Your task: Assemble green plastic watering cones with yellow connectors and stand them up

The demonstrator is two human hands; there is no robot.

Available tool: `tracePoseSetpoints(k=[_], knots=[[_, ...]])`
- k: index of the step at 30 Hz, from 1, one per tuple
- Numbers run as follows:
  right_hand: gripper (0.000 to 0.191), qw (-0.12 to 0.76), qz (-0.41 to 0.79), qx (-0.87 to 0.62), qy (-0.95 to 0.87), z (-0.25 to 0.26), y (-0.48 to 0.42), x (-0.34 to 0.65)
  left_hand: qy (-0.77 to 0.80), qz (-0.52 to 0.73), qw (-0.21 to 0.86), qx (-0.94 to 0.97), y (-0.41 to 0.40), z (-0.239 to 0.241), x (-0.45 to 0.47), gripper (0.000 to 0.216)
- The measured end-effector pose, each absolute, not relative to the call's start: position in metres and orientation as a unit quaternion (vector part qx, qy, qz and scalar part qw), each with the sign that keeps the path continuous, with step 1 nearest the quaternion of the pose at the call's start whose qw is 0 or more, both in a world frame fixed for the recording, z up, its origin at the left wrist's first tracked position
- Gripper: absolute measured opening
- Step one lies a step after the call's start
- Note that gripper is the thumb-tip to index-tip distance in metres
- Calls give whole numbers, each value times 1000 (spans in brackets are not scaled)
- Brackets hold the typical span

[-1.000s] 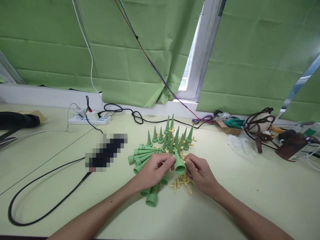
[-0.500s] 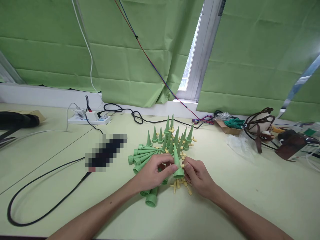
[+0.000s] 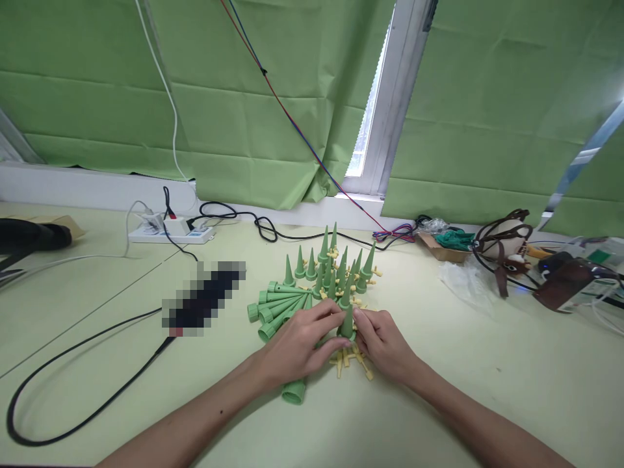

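Note:
A green plastic cone (image 3: 346, 316) stands upright, tip up, between both hands near the middle of the table. My left hand (image 3: 297, 344) pinches its left side with thumb and fingers. My right hand (image 3: 383, 343) pinches its right side. Behind it stand several more upright green cones (image 3: 336, 268) with small yellow pieces among them. To the left, several green cones lie on their sides (image 3: 273, 305). Small yellow plastic connectors (image 3: 350, 362) lie loose under my hands. One lying cone's round end (image 3: 293, 392) shows below my left wrist.
A black cable (image 3: 73, 377) loops across the left of the pale green table (image 3: 511, 390). A blurred dark object (image 3: 202, 305) lies left of the cones. A white power strip (image 3: 168, 231) sits at the back left. Bags, a clear plastic bag and clutter (image 3: 507, 250) fill the back right.
The held cone went from tilted, open end toward me, to upright, and came down lower among the others. Both hands closed in on its sides.

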State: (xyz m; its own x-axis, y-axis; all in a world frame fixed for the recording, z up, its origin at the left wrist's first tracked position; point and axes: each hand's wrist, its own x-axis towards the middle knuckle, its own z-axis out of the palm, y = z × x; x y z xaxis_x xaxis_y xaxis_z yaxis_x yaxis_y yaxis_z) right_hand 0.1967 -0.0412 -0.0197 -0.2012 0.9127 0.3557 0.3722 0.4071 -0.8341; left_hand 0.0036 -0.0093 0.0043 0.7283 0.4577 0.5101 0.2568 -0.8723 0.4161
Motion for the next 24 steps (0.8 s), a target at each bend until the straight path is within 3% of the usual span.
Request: tracePoseSetpoints(k=[7,17,24], knots=[[46,480,352,-436,-674,-21,-42,196,227,335,149,902,-7,2,7,27],[42,536,365,-419,-636,-20,-40,198,349,383,289,805,-8,12,11,19],[40,504,305,-433,-682,-22,-40,203,346,347,372,788,-5,14,13,45]])
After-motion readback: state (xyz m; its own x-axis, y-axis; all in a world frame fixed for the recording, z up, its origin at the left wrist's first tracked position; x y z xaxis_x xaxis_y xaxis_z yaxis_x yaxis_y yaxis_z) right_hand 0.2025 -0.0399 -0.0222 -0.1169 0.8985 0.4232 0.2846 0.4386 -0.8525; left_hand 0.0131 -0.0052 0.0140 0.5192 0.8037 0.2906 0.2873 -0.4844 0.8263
